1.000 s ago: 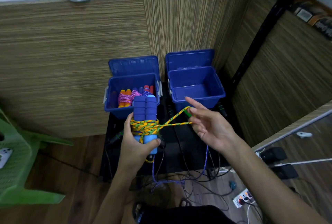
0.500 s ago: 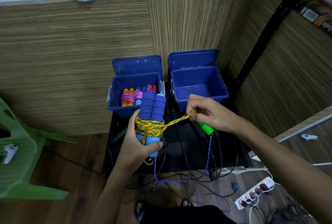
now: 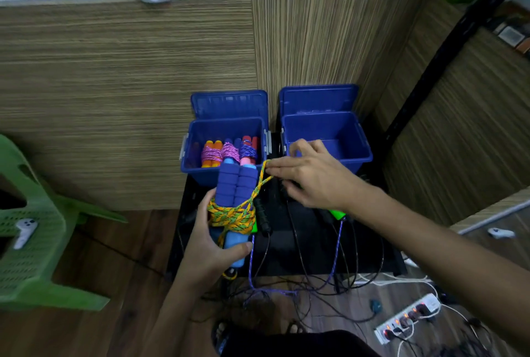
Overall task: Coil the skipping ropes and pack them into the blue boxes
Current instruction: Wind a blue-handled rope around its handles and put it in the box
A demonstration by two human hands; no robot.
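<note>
Yellow-and-green braided rope (image 3: 233, 214) wound in several turns round a pair of blue foam handles (image 3: 236, 184), held upright in the left hand (image 3: 213, 245): thumb pressed across the pale-blue lower end of the handles below the coil, fingers curled round behind, out of sight. Coil just above that thumb, foam tops standing clear above the grip. Free end of the rope running up and to the right from the coil to the right hand (image 3: 311, 176), pinched there at the fingertips, the remaining fingers loosely extended; exact pinching fingers hard to tell through blur. Beyond the left grip, directly behind the handle tops, left blue box (image 3: 195, 170) with lid raised, holding coiled ropes with orange, blue and red handles (image 3: 229, 151). Beyond the right hand, right blue box (image 3: 360, 144), lid raised too, blue floor showing. Under both hands, a black table (image 3: 301, 242) with black-handled rope (image 3: 262, 216) just right of the coil, a green handle (image 3: 337, 214) below the right wrist, and a purple cord (image 3: 337, 247) hanging off the near edge. Farther out, green plastic chair (image 3: 31, 242) at far left with a white controller (image 3: 24, 232) on its seat, a power strip (image 3: 410, 316) on the wooden floor at lower right.
</note>
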